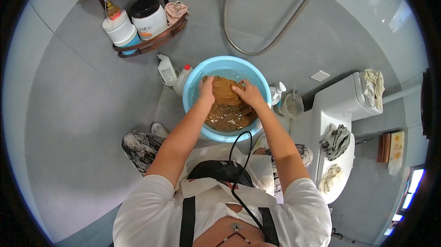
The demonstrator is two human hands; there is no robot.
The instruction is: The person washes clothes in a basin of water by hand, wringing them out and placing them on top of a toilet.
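A light blue plastic basin of water stands on the floor in front of me. In it lies a brown cloth, soaked, its near part under the water. My left hand grips the cloth's left edge, fingers curled behind it. On the other side my right hand pinches the cloth, thumb on top and fingers tucked out of sight. Between the two hands the upper part of the cloth is raised above the water. The cloth's exact kind cannot be made out.
White bottles stand left of the basin, and a pump bottle and clear jug right. A toilet holds several crumpled cloths. A shower hose hangs behind; a corner shelf carries tubs. A black cable hangs before me.
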